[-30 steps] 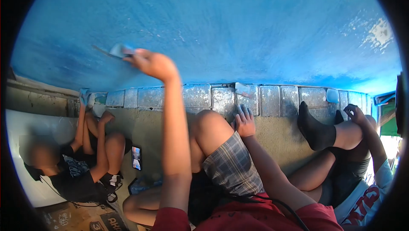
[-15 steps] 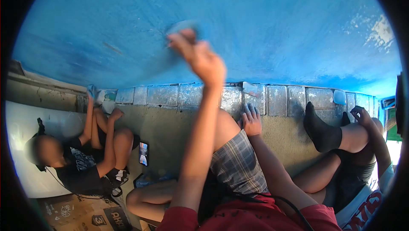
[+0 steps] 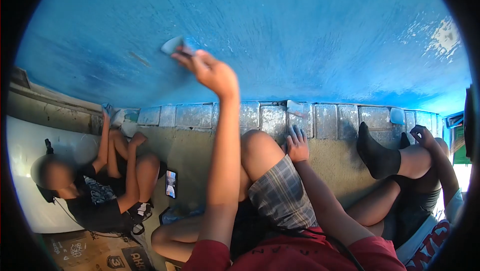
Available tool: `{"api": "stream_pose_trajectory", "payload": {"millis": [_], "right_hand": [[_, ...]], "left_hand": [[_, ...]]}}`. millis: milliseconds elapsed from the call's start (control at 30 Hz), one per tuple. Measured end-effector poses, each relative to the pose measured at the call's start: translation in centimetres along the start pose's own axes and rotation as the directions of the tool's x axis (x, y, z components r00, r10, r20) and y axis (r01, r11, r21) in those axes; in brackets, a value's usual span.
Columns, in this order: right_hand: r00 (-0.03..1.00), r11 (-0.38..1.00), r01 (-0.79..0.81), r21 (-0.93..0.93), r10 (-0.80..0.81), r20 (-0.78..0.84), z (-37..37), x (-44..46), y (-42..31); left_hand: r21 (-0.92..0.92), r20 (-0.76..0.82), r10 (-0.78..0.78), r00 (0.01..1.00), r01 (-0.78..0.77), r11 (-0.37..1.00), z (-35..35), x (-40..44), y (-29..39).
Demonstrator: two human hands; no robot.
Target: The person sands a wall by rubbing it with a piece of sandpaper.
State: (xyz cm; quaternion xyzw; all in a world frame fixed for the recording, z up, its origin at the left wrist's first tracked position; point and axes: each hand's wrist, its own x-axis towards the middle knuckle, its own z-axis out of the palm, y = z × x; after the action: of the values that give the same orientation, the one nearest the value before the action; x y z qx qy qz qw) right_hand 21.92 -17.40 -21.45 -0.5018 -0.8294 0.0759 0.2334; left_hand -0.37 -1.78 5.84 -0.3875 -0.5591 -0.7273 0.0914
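Raised against the blue wall (image 3: pixel 300 31), my left hand (image 3: pixel 207 71) pinches a pale flat piece (image 3: pixel 173 45) between thumb and fingers. What the piece is made of cannot be made out. My right hand (image 3: pixel 297 145) lies low beside my bent knee (image 3: pixel 262 153), palm down and fingers spread, just in front of the tile row (image 3: pixel 326 121). Its fingertips look dusty and it holds nothing. Beyond those fingertips, a pale piece (image 3: pixel 296 108) lies on the tiles.
At the left, a person in black (image 3: pixel 100 196) sits with one hand at the wall's foot. A phone (image 3: pixel 171 184) lies on the floor (image 3: pixel 192 151). Cardboard (image 3: pixel 90 251) is at lower left. At the right sits another person with black socks (image 3: pixel 372 156), near a light blue piece (image 3: pixel 397 116).
My left hand swept right across the wall with the pale piece, then came back left. My right hand has kept its place on the floor. The view has shifted slightly.
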Motion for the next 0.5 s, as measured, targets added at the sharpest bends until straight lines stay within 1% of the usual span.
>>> {"api": "stream_pose_trajectory", "payload": {"millis": [33, 100, 133, 200, 267, 300, 367, 400, 467, 500], "right_hand": [[1.0, 1.0, 0.003, 0.008, -0.003, -0.015, -0.1, 0.0, 0.0], [1.0, 1.0, -0.009, -0.004, 0.009, 0.005, -0.5, 0.1, 0.0], [1.0, 1.0, -0.008, -0.006, 0.008, 0.015, -0.5, -0.2, -0.2], [1.0, 1.0, -0.005, 0.011, 0.005, -0.003, -0.3, 0.3, -0.4], [1.0, 1.0, 0.006, 0.006, -0.006, -0.006, -0.1, 0.0, 0.0], [0.999, 0.999, 0.004, 0.032, -0.003, -0.034, -0.2, 0.1, -0.2], [0.999, 1.0, 0.019, -0.022, -0.02, -0.038, -0.1, 0.4, 0.1], [1.0, 0.999, 0.016, -0.035, -0.017, -0.015, -0.5, 0.0, -0.2], [0.998, 0.999, 0.042, -0.035, -0.043, -0.038, 0.9, -0.6, 0.5], [0.999, 0.999, 0.036, -0.036, -0.035, 0.035, 1.5, -0.9, 1.2]], "left_hand": [[0.018, 0.016, 0.021, 1.0, -0.021, 1.0, 0.4, 0.9, 1.0], [0.087, 0.057, 0.041, 0.998, -0.046, 0.995, 0.5, 2.2, 2.6], [0.092, 0.105, 0.132, 0.986, -0.142, 0.986, 0.4, 1.3, 3.4], [0.062, 0.164, 0.345, 0.924, -0.359, 0.931, 2.9, -0.7, 5.7], [0.123, 0.065, 0.359, 0.931, -0.365, 0.923, 4.0, -1.7, 5.2], [0.146, 0.016, 0.371, 0.929, -0.369, 0.918, 4.9, -2.0, 5.0], [0.085, 0.061, 0.435, 0.898, -0.439, 0.894, 7.4, -1.3, 8.1], [0.073, 0.094, 0.449, 0.888, -0.456, 0.887, 7.7, -1.6, 9.7], [0.01, 0.173, 0.457, 0.873, -0.465, 0.885, 8.4, -2.5, 13.0], [-0.038, 0.226, 0.468, 0.854, -0.473, 0.88, 8.7, -3.5, 13.3]]}}
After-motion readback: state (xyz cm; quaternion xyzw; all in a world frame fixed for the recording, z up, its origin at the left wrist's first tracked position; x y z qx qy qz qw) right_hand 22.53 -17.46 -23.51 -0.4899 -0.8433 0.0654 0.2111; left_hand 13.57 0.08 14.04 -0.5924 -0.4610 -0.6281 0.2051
